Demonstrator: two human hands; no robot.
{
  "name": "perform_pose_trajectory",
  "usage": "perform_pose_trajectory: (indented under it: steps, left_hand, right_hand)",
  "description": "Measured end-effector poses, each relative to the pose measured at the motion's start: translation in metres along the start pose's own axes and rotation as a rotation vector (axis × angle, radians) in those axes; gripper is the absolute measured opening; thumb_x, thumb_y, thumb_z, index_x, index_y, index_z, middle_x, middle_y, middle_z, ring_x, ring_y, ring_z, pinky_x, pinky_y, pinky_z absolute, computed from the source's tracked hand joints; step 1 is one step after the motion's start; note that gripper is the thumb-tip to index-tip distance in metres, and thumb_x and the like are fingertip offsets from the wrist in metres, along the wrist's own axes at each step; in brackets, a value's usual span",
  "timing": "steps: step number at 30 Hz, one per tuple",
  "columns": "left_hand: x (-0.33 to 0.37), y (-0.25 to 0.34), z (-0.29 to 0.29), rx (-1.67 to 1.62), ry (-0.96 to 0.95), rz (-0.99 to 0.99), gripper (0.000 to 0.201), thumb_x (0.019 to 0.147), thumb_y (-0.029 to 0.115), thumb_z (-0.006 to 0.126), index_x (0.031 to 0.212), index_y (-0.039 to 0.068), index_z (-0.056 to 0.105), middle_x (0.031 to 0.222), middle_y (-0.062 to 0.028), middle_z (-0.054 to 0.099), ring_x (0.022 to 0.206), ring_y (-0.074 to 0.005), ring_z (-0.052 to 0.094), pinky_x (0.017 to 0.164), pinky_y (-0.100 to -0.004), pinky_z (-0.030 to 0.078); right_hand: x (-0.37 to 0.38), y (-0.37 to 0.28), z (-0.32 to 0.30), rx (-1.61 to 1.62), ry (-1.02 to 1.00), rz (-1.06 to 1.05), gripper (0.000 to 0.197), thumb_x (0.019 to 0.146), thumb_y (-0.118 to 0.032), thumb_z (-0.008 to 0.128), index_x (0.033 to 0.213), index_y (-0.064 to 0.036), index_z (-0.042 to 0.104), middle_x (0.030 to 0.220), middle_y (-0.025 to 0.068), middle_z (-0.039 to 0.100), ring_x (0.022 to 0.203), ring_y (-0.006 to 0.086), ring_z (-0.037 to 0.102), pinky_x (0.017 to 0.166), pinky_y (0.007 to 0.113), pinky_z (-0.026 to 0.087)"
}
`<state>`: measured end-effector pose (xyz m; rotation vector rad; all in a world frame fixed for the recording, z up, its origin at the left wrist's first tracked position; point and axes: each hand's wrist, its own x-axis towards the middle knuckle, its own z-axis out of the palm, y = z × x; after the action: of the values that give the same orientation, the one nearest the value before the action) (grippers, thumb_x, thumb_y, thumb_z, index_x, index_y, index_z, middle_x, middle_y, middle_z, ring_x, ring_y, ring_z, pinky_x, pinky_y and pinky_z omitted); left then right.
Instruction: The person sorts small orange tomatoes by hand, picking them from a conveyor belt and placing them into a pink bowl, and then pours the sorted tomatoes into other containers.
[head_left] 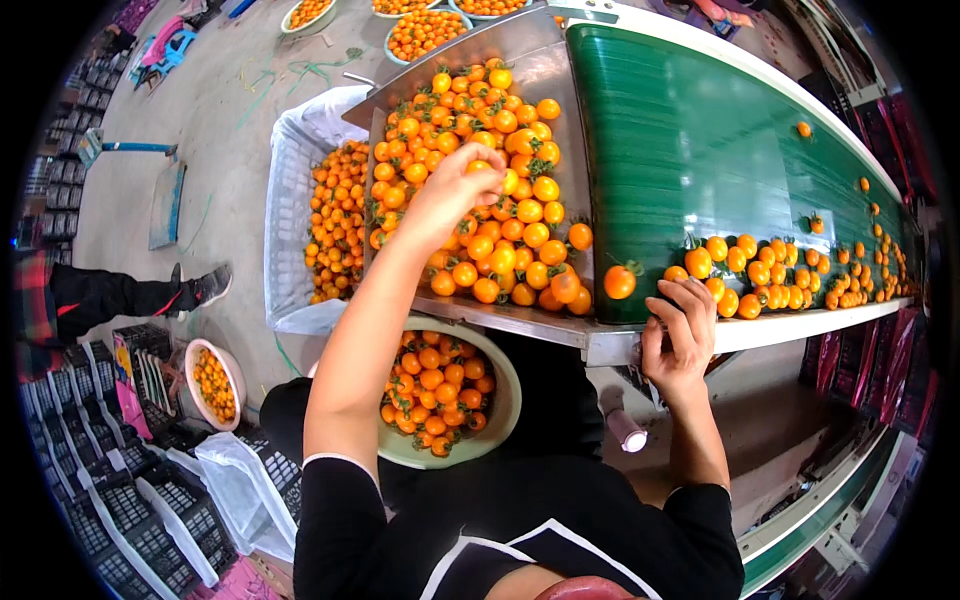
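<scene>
Orange cherry tomatoes [500, 260], many with green stems, fill a metal chute tray [545, 50] in front of me. My left hand [462, 192] reaches over this pile, its thumb and fingers curled in a pinch around a yellow-orange cherry tomato [478, 169]. Beside the tray runs a green conveyor belt [670, 150]. At the belt's near edge rests my right hand [682, 335], fingers bent but apart, with nothing seen in them. A loose tomato [620, 282] lies on the belt just left of those fingers. More tomatoes [765, 275] line the belt's near side to the right.
A pale green basin [500, 430] of tomatoes is at my lap. Left of the tray stands a lined white crate [290, 220] with more. A small tub [228, 365], black crates [120, 510] and another person's leg [120, 295] are farther left. Several basins [425, 35] stand beyond.
</scene>
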<state>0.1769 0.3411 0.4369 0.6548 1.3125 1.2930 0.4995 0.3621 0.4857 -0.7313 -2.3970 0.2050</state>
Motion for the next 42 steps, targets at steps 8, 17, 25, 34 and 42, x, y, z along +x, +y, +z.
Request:
perform_pose_trajectory:
  steps: [8,17,25,34,42]
  left_hand:
    - [0.012,-0.006,0.045,1.736,0.25,0.455,0.029,0.078,0.034,0.073,0.087,0.006,0.074,0.1,-0.0089,0.064,0.11,-0.0259,0.048,0.091,-0.0418,0.037]
    - [0.024,0.001,0.029,1.457,0.138,0.271,0.036,0.076,0.036,0.074,0.089,0.002,0.072,0.098,-0.0138,0.067,0.104,-0.0319,0.056,0.087,-0.0458,0.045]
    - [-0.067,0.025,0.068,0.456,-0.136,0.261,0.029,0.083,0.023,0.07,0.094,-0.003,0.065,0.082,-0.0165,0.068,0.076,-0.023,0.068,0.07,-0.0358,0.052]
    - [-0.039,0.003,-0.047,0.842,0.521,0.484,0.019,0.083,0.011,0.067,0.101,0.003,0.067,0.098,-0.016,0.067,0.094,-0.0308,0.065,0.084,-0.0382,0.051]
    - [0.025,-0.029,-0.133,1.447,0.433,0.047,0.062,0.08,0.011,0.068,0.137,0.009,0.046,0.125,-0.0149,0.055,0.113,-0.0359,0.055,0.097,-0.046,0.046]
  right_hand:
    - [0.002,-0.002,-0.001,-0.007,-0.013,-0.008,0.025,0.07,0.001,0.063,0.094,-0.004,0.065,0.108,0.0126,0.063,0.104,0.0354,0.06,0.095,0.048,0.046]
    - [0.0,-0.007,-0.001,-0.026,-0.012,-0.02,0.025,0.071,0.004,0.06,0.095,-0.0028,0.064,0.108,0.0148,0.064,0.104,0.0362,0.059,0.096,0.049,0.044]
    - [0.009,-0.048,-0.006,0.277,-0.092,0.108,0.053,0.07,0.007,0.065,0.122,0.0015,0.056,0.125,0.0232,0.056,0.105,0.0351,0.058,0.093,0.043,0.047]
    - [0.022,-0.036,-0.001,0.263,-0.052,0.173,0.025,0.082,0.009,0.059,0.105,0.0015,0.061,0.099,0.0185,0.064,0.088,0.0301,0.063,0.079,0.035,0.05]
    - [0.019,-0.036,0.01,0.125,0.012,0.101,0.021,0.079,0.011,0.062,0.097,0.0007,0.061,0.091,0.0163,0.065,0.081,0.0294,0.065,0.075,0.035,0.053]
